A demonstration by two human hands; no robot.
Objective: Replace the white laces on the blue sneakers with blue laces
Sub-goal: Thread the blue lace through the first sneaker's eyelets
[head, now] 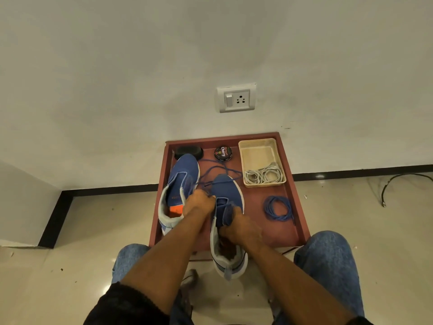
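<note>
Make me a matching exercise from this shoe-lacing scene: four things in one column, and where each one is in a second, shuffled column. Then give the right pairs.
Things
1. white laces
2. coiled blue lace
3. polish tin
4. sneaker tongue

Places
A. at the far edge of the red tray, between the black brush and the basket
B. held by the right hand
C. loose on the tray floor, nearer than the basket
D. inside the beige basket, at its near end

Pairs: 1-D, 2-C, 3-A, 4-B
</note>
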